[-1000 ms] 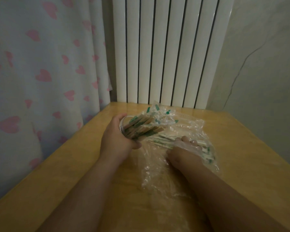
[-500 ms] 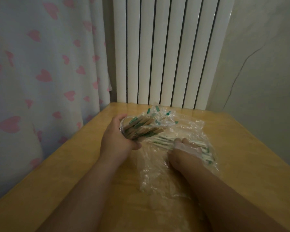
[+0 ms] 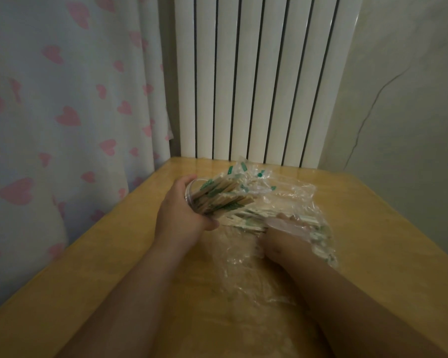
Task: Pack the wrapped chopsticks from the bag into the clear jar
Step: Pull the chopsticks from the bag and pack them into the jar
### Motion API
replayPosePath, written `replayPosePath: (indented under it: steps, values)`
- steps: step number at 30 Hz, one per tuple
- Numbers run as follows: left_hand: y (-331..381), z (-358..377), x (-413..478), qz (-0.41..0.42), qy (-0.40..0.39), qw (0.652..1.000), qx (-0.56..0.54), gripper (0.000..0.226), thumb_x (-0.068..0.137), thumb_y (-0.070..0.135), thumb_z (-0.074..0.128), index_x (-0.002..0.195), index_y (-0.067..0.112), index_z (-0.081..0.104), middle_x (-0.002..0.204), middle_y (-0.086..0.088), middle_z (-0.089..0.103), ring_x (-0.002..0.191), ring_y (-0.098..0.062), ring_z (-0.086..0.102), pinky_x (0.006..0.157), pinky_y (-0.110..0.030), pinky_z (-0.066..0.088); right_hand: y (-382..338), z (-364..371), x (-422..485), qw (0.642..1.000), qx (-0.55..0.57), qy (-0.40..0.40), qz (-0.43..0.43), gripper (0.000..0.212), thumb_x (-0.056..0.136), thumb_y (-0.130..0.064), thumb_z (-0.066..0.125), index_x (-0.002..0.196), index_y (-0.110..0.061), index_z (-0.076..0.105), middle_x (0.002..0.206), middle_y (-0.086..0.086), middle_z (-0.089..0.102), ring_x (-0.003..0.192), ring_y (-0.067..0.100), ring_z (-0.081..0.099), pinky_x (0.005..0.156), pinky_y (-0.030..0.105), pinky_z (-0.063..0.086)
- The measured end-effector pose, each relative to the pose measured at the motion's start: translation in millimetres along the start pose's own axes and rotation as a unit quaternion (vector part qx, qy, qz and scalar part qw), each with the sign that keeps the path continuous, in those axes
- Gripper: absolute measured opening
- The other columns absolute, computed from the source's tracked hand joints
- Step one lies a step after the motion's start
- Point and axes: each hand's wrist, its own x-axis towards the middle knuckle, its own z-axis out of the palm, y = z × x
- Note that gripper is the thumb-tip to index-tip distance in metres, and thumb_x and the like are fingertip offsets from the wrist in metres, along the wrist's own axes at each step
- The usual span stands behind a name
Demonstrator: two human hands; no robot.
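Where the wooden table (image 3: 378,254) is bounded by the radiator (image 3: 256,86) at its far edge and the heart-print curtain (image 3: 62,104) on the left, open tabletop is seen to the right of the plastic bag (image 3: 295,200). The clear jar (image 3: 190,193) is held on its side near the table's middle in the left hand (image 3: 181,215), fingers curled round it, with the wrapped chopsticks (image 3: 217,198) pointed right and away. The right hand (image 3: 287,237) is seen inside the bag over loose chopsticks (image 3: 246,220) laid crosswise; its grip cannot be told.

L hand (image 3: 181,215) curled round jar (image 3: 190,193), forearm fwd; R hand (image 3: 285,236) palm down, finger pose unclear
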Motion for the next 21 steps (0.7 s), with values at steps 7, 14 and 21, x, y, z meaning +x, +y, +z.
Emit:
replayPosePath:
  steps: [7, 14, 21]
  values:
    - [0.9, -0.6, -1.0, 0.000, -0.002, 1.000, -0.004, 0.103, 0.044, 0.010, 0.093, 0.131, 0.036, 0.045, 0.126, 0.008, 0.057, 0.111, -0.019, 0.055, 0.093, -0.041, 0.049, -2.9, -7.1, -7.3, 0.998, -0.050, -0.016, -0.040, 0.028, 0.094, -0.023, 0.050, 0.120, -0.019, 0.061, 0.110, 0.004, 0.065, 0.102, 0.026, 0.063, 0.094, 0.042, 0.053]
    - [-0.3, -0.3, -0.8, 0.005, 0.000, 1.000, 0.001, 0.103, 0.043, 0.011, 0.093, 0.131, 0.035, 0.045, 0.126, 0.007, 0.057, 0.112, -0.018, 0.055, 0.094, -0.042, 0.048, 1.3, -3.6, -19.6, 0.984, -0.125, -0.049, -0.114, 0.029, 0.092, -0.021, 0.054, 0.121, -0.021, 0.059, 0.116, 0.003, 0.062, 0.094, 0.021, 0.061, 0.077, 0.031, 0.051]
    - [-1.4, 0.8, -1.6, 0.011, 0.005, 1.000, 0.011, 0.102, 0.043, 0.013, 0.093, 0.131, 0.034, 0.046, 0.124, 0.007, 0.057, 0.111, -0.018, 0.055, 0.092, -0.042, 0.049, 9.5, 1.9, -36.0, 0.981, -0.094, -0.061, -0.160, 0.050, 0.092, -0.022, 0.056, 0.141, -0.026, 0.043, 0.138, 0.005, 0.053, 0.118, 0.026, 0.057, 0.097, 0.038, 0.049]
